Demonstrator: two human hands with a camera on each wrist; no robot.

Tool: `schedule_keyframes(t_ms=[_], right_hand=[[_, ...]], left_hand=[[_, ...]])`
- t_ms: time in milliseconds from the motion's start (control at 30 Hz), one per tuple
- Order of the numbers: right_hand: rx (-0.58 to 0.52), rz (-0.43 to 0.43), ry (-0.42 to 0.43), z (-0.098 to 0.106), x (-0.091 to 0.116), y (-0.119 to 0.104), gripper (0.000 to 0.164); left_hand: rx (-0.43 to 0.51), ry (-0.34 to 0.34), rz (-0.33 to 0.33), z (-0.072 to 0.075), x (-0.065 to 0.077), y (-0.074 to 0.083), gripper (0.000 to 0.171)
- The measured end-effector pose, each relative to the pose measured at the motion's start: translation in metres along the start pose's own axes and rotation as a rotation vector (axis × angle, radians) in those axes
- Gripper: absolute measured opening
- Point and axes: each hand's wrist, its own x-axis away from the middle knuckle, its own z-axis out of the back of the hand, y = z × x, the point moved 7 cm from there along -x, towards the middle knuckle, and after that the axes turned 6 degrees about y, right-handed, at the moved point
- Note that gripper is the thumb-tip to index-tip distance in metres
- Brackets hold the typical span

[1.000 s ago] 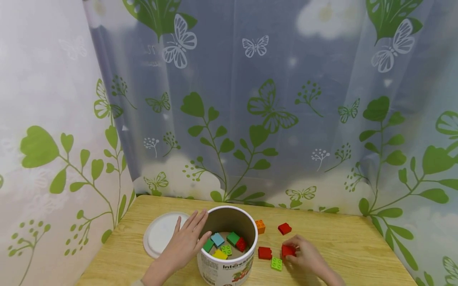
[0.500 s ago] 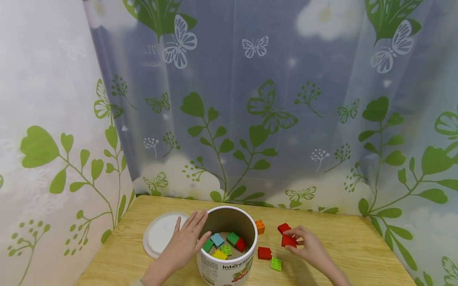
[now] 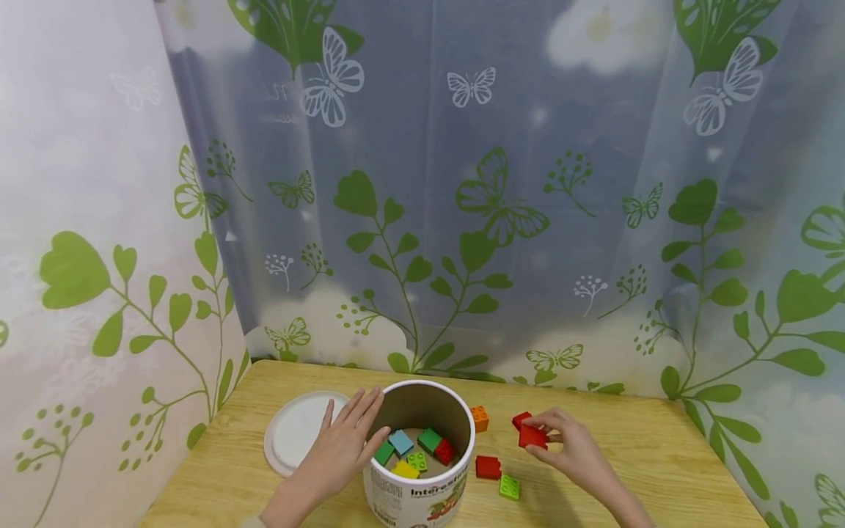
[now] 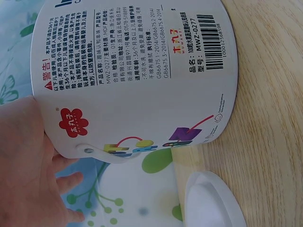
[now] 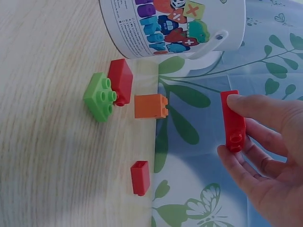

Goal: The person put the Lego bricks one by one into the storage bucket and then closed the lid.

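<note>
Between thumb and fingertips my right hand (image 3: 569, 446) pinches a red toy brick (image 5: 232, 120), held above the table in the right wrist view. My left hand (image 3: 337, 447) lies with straight fingers against the left side of the white bucket (image 4: 142, 94). Inside the bucket are several bricks: a yellow brick (image 3: 405, 469), a light blue brick (image 3: 400, 442), green ones and a red one. On the table to its right stand a red brick (image 5: 120, 81), a lime green brick (image 5: 99, 97), an orange brick (image 5: 150, 106) and another red brick (image 5: 140, 178), partly covered in the head view.
A round white lid (image 3: 300, 429) lies on the wooden table (image 3: 634, 440) left of the bucket, partly behind my left hand. A curtain (image 3: 422, 220) with leaves and butterflies hangs along the table's back edge.
My right hand has lifted the red brick off the table and moved it slightly up and back, in front of the far red brick. My left hand has stayed in place.
</note>
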Motion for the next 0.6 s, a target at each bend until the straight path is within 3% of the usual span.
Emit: schedule_keyframes(t_ms=[600], right_hand=[[-0.007, 0.141, 0.037, 0.004, -0.019, -0.044, 0.032]], left_hand=[[0.004, 0.002, -0.001, 0.001, 0.000, 0.000, 0.067]])
